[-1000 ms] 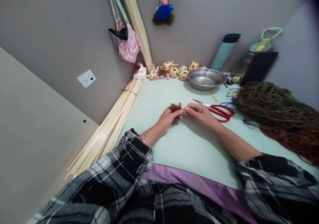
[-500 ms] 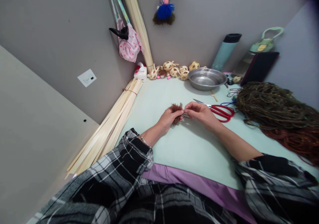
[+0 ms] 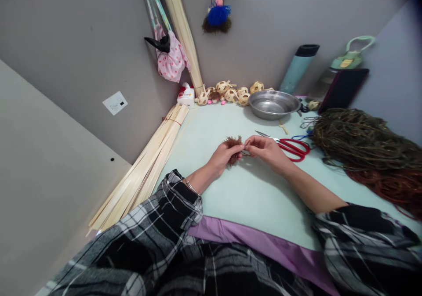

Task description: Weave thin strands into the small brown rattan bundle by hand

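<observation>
Brown tuft (image 3: 232, 142), just one, is clasped in the left hand (image 3: 221, 157), the right hand (image 3: 266, 151) pinching strands (image 3: 245, 154).

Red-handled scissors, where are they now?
In the head view, the scissors lie on the table right of centre, beside the right hand, in front of the metal bowl, left of the dark yarn.

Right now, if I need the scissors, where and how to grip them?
Probably by the red handles, from above on the near side. The scissors look flat on the table, blades pointing left and away, so that approach should avoid the tip. Yarn sits close on the right, leaving little room there.
</observation>
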A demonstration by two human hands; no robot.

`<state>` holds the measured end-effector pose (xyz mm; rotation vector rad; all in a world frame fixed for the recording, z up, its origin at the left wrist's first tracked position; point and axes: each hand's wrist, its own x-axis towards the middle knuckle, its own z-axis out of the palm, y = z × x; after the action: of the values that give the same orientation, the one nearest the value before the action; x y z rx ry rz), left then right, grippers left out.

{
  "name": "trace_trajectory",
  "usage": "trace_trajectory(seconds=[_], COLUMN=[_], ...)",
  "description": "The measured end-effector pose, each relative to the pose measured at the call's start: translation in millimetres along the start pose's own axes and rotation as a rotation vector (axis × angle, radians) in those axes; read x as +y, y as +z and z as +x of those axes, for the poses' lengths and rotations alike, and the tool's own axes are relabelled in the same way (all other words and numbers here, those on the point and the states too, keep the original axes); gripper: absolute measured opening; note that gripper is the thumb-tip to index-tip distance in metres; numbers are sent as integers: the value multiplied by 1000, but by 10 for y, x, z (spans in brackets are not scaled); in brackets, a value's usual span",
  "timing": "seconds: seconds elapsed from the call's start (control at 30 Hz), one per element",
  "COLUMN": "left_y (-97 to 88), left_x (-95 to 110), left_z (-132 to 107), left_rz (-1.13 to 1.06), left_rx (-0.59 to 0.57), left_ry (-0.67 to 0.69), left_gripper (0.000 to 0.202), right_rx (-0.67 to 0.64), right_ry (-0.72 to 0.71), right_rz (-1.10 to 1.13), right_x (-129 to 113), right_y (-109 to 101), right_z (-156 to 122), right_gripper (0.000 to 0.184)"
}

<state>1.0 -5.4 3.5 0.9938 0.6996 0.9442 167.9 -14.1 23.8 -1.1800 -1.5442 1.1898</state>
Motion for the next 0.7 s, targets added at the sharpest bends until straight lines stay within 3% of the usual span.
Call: trace_trajectory(seconds=[0.7], left_y=[-10], left_x=[-5], left_z=[8], left_rz=[-20], left_rx=[26], left_ry=[-8], left_gripper=[22], right_rx=[-4], right_ry=[6], right_rz=[9], right_x=[-11], right_y=[5], right_z=[-5], right_gripper=[21])
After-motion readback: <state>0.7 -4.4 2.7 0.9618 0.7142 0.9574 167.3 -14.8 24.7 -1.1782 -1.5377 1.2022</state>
